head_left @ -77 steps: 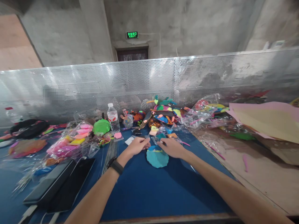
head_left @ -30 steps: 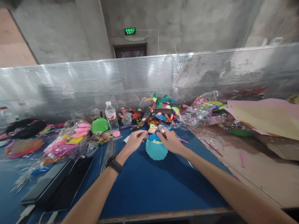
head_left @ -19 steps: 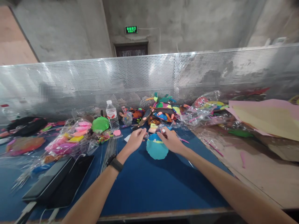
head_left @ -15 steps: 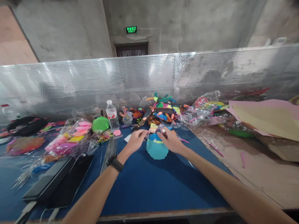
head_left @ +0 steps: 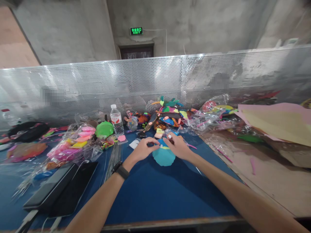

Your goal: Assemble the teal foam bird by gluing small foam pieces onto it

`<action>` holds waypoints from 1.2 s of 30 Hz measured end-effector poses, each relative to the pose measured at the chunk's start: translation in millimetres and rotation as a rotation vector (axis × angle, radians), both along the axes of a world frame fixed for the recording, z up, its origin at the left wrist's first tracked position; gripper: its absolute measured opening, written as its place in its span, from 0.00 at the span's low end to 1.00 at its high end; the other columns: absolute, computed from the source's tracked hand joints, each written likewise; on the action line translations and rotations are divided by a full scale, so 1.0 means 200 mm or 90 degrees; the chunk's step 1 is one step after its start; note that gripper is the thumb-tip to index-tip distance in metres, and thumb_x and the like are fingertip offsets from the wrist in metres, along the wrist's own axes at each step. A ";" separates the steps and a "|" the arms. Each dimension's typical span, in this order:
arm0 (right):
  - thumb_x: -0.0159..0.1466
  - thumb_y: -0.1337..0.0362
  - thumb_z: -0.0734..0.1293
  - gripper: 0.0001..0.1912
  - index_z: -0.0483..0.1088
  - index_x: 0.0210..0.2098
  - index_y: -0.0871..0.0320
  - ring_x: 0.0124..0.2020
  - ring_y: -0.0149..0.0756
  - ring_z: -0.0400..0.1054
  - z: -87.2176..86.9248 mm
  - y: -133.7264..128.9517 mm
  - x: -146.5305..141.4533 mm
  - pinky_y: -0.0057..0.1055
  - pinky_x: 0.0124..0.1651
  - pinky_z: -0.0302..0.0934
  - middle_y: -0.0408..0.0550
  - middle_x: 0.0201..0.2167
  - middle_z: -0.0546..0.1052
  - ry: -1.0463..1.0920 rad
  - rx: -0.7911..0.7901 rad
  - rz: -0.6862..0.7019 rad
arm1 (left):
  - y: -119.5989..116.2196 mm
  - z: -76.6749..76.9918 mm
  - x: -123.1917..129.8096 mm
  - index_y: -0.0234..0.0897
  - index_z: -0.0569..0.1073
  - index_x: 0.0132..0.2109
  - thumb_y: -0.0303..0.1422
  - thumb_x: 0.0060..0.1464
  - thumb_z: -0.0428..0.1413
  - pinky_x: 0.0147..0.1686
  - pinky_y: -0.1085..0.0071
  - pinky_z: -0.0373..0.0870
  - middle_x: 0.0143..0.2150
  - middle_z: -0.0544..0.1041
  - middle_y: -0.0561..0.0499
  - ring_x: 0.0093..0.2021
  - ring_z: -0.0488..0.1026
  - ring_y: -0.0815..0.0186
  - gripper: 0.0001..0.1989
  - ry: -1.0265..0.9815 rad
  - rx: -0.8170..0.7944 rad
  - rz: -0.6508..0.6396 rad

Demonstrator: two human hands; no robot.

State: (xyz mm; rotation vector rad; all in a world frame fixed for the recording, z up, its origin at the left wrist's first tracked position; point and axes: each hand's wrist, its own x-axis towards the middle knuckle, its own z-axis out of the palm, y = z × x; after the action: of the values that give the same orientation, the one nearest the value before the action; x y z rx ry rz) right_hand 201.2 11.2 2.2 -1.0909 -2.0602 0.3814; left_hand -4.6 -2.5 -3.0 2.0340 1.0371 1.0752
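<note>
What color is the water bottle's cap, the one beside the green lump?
The cap is white, seen best in the head view.

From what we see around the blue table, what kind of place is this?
Probably a craft workspace in an unfinished building: colourful modelling clay in bags lies near a bundle of thin wires, and bare concrete walls stand behind.

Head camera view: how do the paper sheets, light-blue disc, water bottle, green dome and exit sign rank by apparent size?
Paper sheets
Light-blue disc, partly covered
Water bottle and green dome: too close to rank
Exit sign
</note>
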 end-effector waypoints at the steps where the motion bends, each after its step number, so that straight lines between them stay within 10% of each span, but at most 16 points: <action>1: 0.68 0.53 0.56 0.14 0.57 0.31 0.55 0.20 0.30 0.57 0.00 0.00 0.00 0.29 0.27 0.50 0.37 0.19 0.61 0.000 0.001 0.001 | 0.00 0.00 0.00 0.38 0.78 0.39 0.35 0.54 0.58 0.46 0.65 0.68 0.44 0.77 0.46 0.46 0.73 0.60 0.08 -0.002 0.001 -0.004; 16: 0.68 0.53 0.56 0.15 0.54 0.29 0.55 0.19 0.30 0.56 -0.01 0.00 0.00 0.28 0.25 0.48 0.37 0.17 0.59 0.009 -0.002 0.023 | 0.00 -0.03 0.03 0.40 0.78 0.41 0.40 0.53 0.60 0.48 0.65 0.66 0.48 0.73 0.45 0.50 0.70 0.59 0.12 -0.033 -0.027 -0.022; 22: 0.68 0.54 0.57 0.15 0.53 0.29 0.55 0.19 0.30 0.55 -0.01 0.00 0.00 0.29 0.24 0.46 0.36 0.17 0.57 0.021 -0.011 0.038 | 0.04 -0.11 0.04 0.38 0.65 0.54 0.40 0.47 0.65 0.39 0.65 0.69 0.41 0.76 0.45 0.38 0.74 0.62 0.29 -0.185 -0.202 -0.031; 36: 0.68 0.55 0.57 0.13 0.54 0.29 0.55 0.20 0.30 0.57 0.00 -0.02 -0.01 0.28 0.26 0.47 0.36 0.18 0.59 0.007 0.000 0.039 | 0.01 -0.08 0.09 0.34 0.76 0.48 0.42 0.50 0.62 0.38 0.68 0.68 0.42 0.78 0.43 0.35 0.74 0.65 0.21 -0.326 -0.365 -0.081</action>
State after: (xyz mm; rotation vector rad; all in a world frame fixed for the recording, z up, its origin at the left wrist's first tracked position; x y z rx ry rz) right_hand 198.3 7.8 2.1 -1.0249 -2.0875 0.4175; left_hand 13.2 -0.2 -18.7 1.2611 0.8109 1.0093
